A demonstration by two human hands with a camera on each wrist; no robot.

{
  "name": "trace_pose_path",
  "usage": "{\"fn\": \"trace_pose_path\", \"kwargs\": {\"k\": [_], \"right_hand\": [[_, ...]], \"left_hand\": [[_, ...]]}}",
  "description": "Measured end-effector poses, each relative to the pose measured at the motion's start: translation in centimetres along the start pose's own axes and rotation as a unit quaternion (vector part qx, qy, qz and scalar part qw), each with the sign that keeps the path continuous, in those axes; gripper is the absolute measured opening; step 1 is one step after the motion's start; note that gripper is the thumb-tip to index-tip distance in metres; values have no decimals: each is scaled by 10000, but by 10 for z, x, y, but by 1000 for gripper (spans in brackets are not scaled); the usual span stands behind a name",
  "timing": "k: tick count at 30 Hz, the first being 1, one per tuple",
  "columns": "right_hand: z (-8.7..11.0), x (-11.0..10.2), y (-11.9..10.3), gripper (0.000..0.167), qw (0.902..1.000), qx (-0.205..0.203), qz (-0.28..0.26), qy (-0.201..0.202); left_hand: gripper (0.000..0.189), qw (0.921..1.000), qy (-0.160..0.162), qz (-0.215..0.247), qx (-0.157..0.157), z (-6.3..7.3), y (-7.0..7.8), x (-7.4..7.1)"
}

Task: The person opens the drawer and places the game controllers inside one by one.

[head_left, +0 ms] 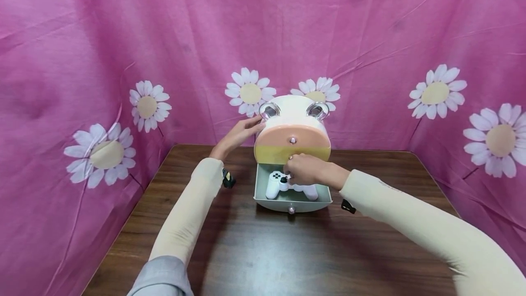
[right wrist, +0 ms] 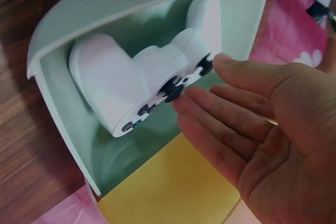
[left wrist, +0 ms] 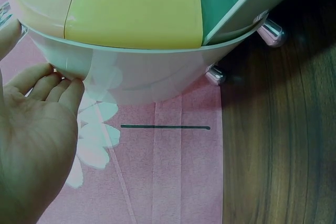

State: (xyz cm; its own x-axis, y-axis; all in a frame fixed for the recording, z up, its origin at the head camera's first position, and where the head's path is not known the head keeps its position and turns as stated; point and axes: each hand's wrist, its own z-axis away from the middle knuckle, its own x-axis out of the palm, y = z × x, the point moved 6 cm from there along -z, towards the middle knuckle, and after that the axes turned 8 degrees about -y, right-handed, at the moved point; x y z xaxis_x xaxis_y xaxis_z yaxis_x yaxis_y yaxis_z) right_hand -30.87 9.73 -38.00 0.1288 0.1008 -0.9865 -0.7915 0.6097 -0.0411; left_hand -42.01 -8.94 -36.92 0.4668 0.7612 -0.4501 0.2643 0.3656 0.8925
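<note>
A small rounded drawer cabinet (head_left: pixel 292 108) with a white shell stands on the table. Its orange drawer (head_left: pixel 271 137) and yellow drawer (head_left: pixel 267 152) are closed, while the green bottom drawer (head_left: pixel 260 191) is pulled out. Inside that drawer lies a white game controller (right wrist: pixel 142 77) with black sticks. My right hand (head_left: pixel 306 169) is over the drawer, its thumb and extended fingers at the controller's button side; whether they bear on it is unclear. My left hand (left wrist: pixel 42 114) rests its fingertips against the cabinet's side wall, near one silver ring-shaped piece (head_left: pixel 269 110).
Dark wooden table (head_left: pixel 255 259) spreads around the cabinet. Pink cloth (head_left: pixel 197 35) with printed daisies hangs behind and at both sides. Silver feet (left wrist: pixel 215 75) hold the cabinet off the tabletop, and a round knob (head_left: pixel 291 210) sticks out from the open drawer's front.
</note>
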Motion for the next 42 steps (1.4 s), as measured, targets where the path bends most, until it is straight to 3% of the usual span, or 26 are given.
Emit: {"fn": "trace_pose_path", "kwargs": {"k": [5, 9, 20, 26, 33, 39, 42], "right_hand": [[18, -7, -9, 9, 9978, -161, -130, 631], [30, -7, -15, 14, 9936, -195, -388, 1038], [65, 18, -31, 7, 9772, 308, -1281, 1668], [75, 44, -37, 9, 9618, 489, -2116, 1668], [82, 75, -39, 9, 9324, 727, -3215, 1481], [84, 96, -38, 14, 9217, 1059, -3452, 1420], [83, 110, -36, 18, 9063, 1352, -3781, 1315]], "left_hand": [[72, 10000, -7, -8, -23, -1, -3, -1], [73, 10000, -2, 15, 21, -1, -3, 0], [71, 10000, 21, 53, 72, -2, -2, 2], [72, 9999, 99, -68, 43, -1, -3, 1], [72, 9999, 83, -90, 59, -1, -5, 0], [72, 10000, 72, -26, 12, 0, -5, 0], [72, 10000, 61, -53, 12, 0, -5, 0]]}}
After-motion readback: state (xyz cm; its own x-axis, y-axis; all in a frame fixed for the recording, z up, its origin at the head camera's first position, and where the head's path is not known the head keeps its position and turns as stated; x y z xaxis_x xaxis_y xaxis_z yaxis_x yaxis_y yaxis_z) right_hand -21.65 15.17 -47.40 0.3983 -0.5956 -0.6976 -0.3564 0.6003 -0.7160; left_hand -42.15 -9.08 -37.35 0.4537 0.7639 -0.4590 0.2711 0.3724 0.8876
